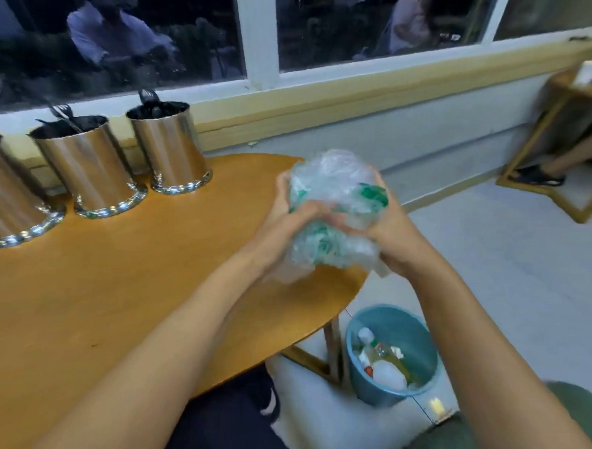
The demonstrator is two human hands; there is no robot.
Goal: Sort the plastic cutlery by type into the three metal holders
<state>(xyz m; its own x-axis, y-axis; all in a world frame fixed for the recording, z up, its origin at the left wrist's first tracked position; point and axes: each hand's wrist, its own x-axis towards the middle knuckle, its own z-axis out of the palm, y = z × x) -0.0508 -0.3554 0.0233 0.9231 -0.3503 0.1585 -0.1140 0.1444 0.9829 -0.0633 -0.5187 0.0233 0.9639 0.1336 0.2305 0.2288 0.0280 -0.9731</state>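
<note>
Three shiny metal holders stand along the window side of the wooden table (96, 282): the left holder (7, 202), the middle holder (91, 172) and the right holder (171, 149). Black plastic cutlery (150, 105) sticks out of their tops. Over the table's right end, my left hand (284, 217) and my right hand (386, 236) both grip a crumpled clear plastic bag (337, 195) with green print, squeezing it between them.
A blue waste bin (394, 356) with bottles and rubbish stands on the floor below the table's right edge. A wooden stool (566, 135) and a person's foot are at the far right. The window sill runs behind the holders.
</note>
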